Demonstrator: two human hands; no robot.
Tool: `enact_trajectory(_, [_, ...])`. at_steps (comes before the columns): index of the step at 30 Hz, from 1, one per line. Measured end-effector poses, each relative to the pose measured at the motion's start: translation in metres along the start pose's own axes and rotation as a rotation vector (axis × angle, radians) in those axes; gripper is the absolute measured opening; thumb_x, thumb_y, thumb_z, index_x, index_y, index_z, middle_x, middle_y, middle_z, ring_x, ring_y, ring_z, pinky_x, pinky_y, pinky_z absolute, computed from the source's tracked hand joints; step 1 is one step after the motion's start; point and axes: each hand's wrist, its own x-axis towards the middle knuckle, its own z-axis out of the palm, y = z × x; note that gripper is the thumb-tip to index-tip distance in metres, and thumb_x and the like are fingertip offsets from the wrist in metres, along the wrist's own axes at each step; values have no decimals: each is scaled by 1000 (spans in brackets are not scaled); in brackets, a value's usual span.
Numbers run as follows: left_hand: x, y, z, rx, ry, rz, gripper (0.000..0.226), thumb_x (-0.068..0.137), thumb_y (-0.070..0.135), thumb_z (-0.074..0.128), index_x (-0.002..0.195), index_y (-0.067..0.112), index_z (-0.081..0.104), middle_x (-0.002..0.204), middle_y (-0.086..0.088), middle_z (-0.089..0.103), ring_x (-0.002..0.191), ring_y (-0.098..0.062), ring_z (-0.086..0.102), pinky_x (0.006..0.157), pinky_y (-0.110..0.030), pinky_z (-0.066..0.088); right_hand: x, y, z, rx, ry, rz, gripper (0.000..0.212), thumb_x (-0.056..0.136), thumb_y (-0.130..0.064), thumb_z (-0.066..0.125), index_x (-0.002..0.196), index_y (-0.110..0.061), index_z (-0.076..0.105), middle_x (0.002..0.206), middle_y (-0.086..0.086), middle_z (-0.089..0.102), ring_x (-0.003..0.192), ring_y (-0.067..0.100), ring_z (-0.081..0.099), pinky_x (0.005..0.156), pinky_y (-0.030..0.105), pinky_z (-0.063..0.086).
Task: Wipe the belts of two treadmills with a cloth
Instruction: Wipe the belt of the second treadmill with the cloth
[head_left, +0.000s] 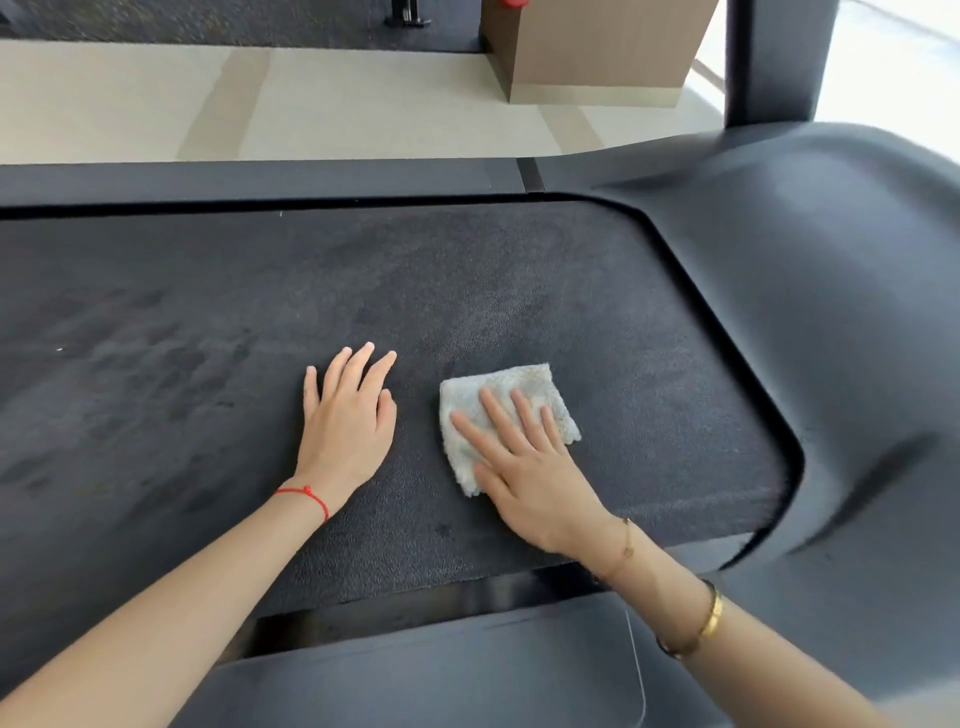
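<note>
Both hands lie flat with straight fingers on the belt (218, 332): the left hand (347, 415) on bare belt, the right hand (524, 467) pressing the cloth (519, 389) at its 11 o'clock, hiding the cloth's near corner. The belt's left end runs out of view.

On the belt (208, 322): left hand (345, 423) lies flat, left of the cloth (524, 387) (under the right hand (524, 467)).

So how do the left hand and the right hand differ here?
The left hand lies flat on the bare belt; the right hand presses the cloth. The left wrist has a red string, the right wrist gold bracelets. Both hands have straight fingers, palm down.
</note>
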Motion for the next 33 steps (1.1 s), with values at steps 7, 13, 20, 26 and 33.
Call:
enact_trajectory(7, [0,-2,2,-15,-3,-3,48,103,24,35,151,23,36,160,0,29,151,-20,16,122,-53,8,8,23,-14,55,3,208,52,105,-35,27,153,-44,8,164,-7,-6,151,25,-12,121,42,-9])
enact_trajectory(13, [1,-1,3,-26,11,-1,48,102,21,38,150,23,38,159,-1,31,150,-22,19,122,-54,9,-19,-37,5,-1,-27,13,56,103,-36,26,154,-42,4,164,-4,-11,149,29,-17,121,46,-11])
enact_trajectory(20, [1,-2,4,-28,12,5,48,102,22,37,150,23,39,159,-2,31,150,-22,19,122,-54,8,-42,-23,4,-11,21,40,54,105,-37,25,153,-46,3,163,-10,-9,151,23,-13,122,38,-9])
enact_trajectory(26, [1,-2,3,-21,17,7,48,102,24,35,150,23,38,159,-1,31,150,-22,19,122,-53,8,-29,8,-9,22,39,349,56,104,-35,29,153,-45,6,165,-5,-6,151,28,-10,121,45,-7])
enact_trajectory(33, [0,0,3,-20,21,5,48,102,22,37,150,23,39,159,-2,31,150,-21,19,122,-53,8,-55,-49,12,24,-11,-3,54,103,-39,21,153,-47,2,163,-11,-10,150,22,-17,122,41,-11])
